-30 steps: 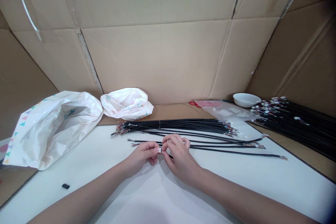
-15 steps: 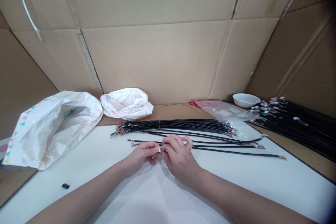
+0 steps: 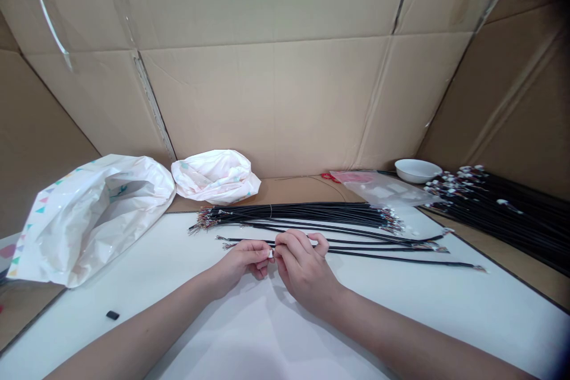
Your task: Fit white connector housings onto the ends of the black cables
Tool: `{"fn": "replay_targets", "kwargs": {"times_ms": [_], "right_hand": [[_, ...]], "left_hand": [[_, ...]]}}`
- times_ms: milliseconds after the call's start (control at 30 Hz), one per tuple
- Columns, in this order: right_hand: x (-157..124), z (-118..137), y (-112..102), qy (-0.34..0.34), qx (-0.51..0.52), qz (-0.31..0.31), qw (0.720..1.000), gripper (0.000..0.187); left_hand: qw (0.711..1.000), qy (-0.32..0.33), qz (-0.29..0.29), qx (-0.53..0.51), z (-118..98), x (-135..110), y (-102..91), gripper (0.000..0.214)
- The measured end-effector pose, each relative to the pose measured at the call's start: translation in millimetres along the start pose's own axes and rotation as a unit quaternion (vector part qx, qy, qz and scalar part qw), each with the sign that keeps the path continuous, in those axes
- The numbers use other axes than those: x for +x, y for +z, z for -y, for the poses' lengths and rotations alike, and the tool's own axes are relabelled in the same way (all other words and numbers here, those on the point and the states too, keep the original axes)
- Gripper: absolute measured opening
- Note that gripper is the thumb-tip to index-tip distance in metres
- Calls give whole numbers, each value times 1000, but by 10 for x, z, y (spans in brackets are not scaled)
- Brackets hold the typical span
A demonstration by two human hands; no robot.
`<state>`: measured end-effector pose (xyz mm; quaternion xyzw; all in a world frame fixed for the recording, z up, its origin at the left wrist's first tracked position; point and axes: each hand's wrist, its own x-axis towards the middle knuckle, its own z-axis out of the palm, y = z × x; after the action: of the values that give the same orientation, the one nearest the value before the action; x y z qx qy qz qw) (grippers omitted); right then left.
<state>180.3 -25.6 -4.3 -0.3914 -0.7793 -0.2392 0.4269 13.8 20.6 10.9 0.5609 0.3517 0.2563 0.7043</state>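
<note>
My left hand (image 3: 243,262) pinches a small white connector (image 3: 270,254) between thumb and fingertips. My right hand (image 3: 304,267) sits just beside it, its fingertips closed on the thin end of a black cable (image 3: 378,255) at the connector. That cable lies across the white table top (image 3: 222,332) with several other loose black cables. Behind my hands, a tied bundle of black cables (image 3: 289,214) lies with fine coloured wire ends fanning out at both ends. My fingers hide the exact join at the connector.
Two crumpled white plastic bags (image 3: 93,219) lie at the left, and a clear bag (image 3: 383,187) and a white bowl (image 3: 417,170) stand at the back. A large pile of cables (image 3: 499,214) lies at the right. A small black piece (image 3: 113,315) sits on the table. Cardboard walls surround the area.
Both hands stay at the connector, and my right fingers have shifted slightly against it. The cables and other objects stay in place.
</note>
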Motion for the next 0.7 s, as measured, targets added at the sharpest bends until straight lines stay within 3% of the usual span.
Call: {"fn": "replay_targets", "kwargs": {"times_ms": [500, 700], "right_hand": [[-17, 7, 18, 1, 10, 4, 1000, 17], [7, 24, 0, 65, 53, 34, 996, 17]], "left_hand": [[999, 18, 23, 24, 32, 6, -29, 38], [998, 29, 11, 46, 65, 19, -27, 39]]}}
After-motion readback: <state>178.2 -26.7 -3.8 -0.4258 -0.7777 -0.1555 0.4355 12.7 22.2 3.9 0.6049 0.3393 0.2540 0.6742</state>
